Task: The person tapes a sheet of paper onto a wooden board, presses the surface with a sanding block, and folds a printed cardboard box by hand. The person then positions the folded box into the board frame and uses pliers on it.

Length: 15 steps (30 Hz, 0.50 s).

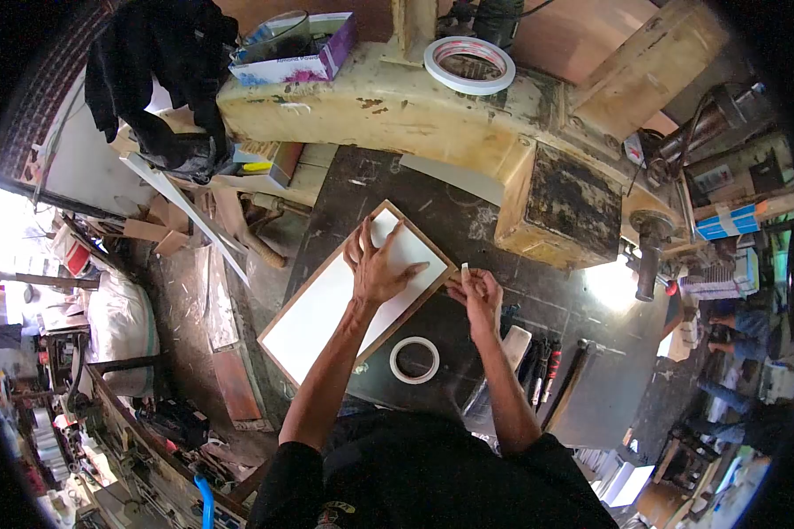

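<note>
A rectangular white panel with a brown border point(313, 304) lies at a slant on the dark worktable point(454, 353). My left hand point(378, 269) presses flat on its upper half, fingers spread. At the panel's right corner, my right hand point(478, 300) is closed in a pinch, with a small white strip point(465, 272) sticking up from the fingers. The strip looks like tape, though its lower end is hidden. Between my forearms a roll of white tape point(434, 361) rests on the table, touched by neither hand.
A worn cream machine arm point(370, 110) spans the table's far side, its block-shaped head point(560, 207) hanging at right. On it sit a larger tape roll point(507, 79) and a purple-white box point(331, 62). Several hand tools point(543, 375) lie beyond my right forearm. People stand far right.
</note>
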### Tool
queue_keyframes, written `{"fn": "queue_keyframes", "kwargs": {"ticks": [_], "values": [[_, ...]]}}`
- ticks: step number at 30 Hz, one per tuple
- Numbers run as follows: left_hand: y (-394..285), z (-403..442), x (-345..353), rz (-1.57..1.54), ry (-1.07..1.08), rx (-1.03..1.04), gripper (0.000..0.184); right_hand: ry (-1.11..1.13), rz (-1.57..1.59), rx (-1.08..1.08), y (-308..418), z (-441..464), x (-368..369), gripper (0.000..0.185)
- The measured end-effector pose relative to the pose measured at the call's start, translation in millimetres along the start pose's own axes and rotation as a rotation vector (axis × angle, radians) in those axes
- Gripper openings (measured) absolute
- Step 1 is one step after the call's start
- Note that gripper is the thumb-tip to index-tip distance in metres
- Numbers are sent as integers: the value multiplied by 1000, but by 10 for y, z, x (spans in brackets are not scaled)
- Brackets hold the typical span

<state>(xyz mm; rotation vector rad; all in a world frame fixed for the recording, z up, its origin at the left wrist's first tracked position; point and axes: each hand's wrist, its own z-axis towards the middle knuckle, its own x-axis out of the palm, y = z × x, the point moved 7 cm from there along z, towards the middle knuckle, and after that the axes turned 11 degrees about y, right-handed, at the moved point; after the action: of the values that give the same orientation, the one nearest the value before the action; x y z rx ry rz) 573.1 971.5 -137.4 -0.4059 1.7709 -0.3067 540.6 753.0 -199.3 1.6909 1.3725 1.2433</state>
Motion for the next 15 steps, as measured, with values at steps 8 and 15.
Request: {"fn": "queue_keyframes", "kwargs": {"ticks": [8, 15], "values": [[56, -37, 87, 101, -97, 81, 93, -90, -350, -195, 21, -504, 690, 38], [31, -71, 82, 193, -93, 56, 99, -181, 228, 110, -237, -469, 588, 30]]}}
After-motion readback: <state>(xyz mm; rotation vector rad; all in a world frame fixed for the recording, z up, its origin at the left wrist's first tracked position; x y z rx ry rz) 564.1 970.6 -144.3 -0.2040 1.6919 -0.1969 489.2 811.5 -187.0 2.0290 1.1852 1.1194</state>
